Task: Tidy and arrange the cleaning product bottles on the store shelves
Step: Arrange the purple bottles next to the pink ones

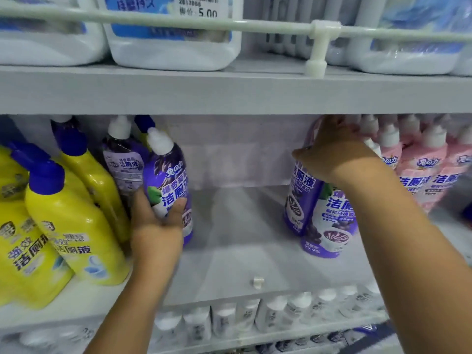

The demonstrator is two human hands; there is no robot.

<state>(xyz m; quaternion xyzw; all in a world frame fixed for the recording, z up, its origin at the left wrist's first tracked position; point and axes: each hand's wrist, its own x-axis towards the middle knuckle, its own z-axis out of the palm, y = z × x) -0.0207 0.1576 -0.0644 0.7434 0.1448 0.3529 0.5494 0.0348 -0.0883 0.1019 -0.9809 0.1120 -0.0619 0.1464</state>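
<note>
My left hand (157,226) grips a purple toilet-cleaner bottle (169,175) with a white cap, tilted on the middle shelf (237,251). A second purple bottle (122,164) leans just behind it. My right hand (332,154) holds the upper part of another purple bottle (329,221) on the right side of the shelf, with one more purple bottle (300,198) right behind that one. Between the two groups the shelf floor is bare.
Yellow bottles with blue caps (69,221) lean at the left. Pink bottles (419,172) stand packed at the right. White jugs (173,39) sit on the upper shelf behind a rail (316,47). Small white-capped bottles (268,312) fill the lower shelf.
</note>
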